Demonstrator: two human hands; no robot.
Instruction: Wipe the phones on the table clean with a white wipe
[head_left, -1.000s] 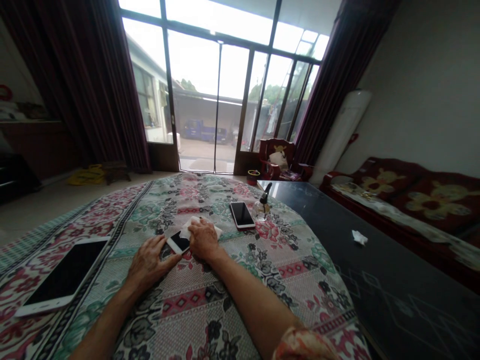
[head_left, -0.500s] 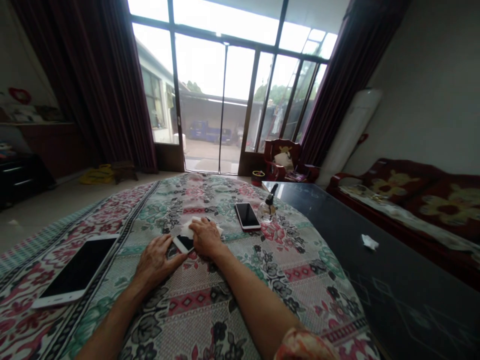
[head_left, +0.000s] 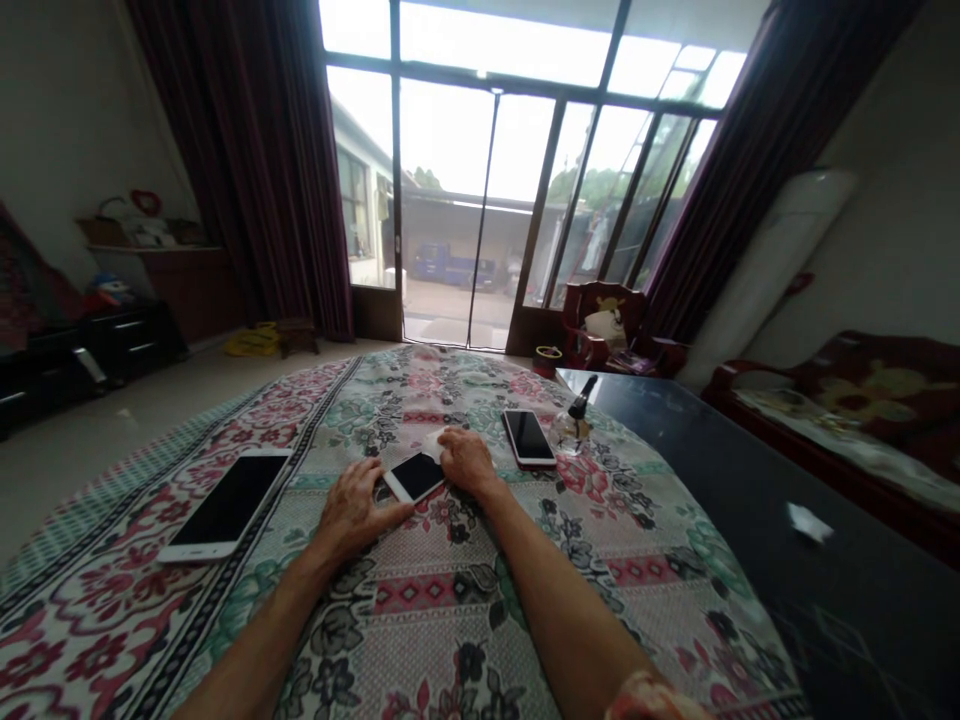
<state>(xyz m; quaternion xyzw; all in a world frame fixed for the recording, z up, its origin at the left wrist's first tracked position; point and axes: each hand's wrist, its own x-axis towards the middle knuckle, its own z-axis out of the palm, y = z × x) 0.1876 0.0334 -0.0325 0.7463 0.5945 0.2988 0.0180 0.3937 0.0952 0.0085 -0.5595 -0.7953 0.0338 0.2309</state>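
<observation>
A small white smartphone (head_left: 415, 478) lies screen up on the patterned tablecloth (head_left: 420, 640). My left hand (head_left: 364, 508) grips its near left end, with the thumb along the bottom edge and the fingers at the upper side. My right hand (head_left: 468, 462) is closed on a white tissue (head_left: 433, 443) at the phone's far right end. That hand hides most of the tissue and the phone's far corner. Right of it lies a second white smartphone (head_left: 529, 438), beside a clear spray bottle (head_left: 574, 432) with a black nozzle. A larger white smartphone (head_left: 225, 505) rests to the left.
A black table (head_left: 720, 480) adjoins on the right, with a crumpled white tissue (head_left: 809, 523) on it. Beyond stand a red wooden sofa (head_left: 847, 370) and a matching armchair (head_left: 600, 330). A glass door (head_left: 465, 220) and dark curtains (head_left: 270, 170) are ahead.
The view has turned left, so the scene sits further right. My right hand with the tissue has slid to the phone's far right end, uncovering more screen. My left hand keeps its hold.
</observation>
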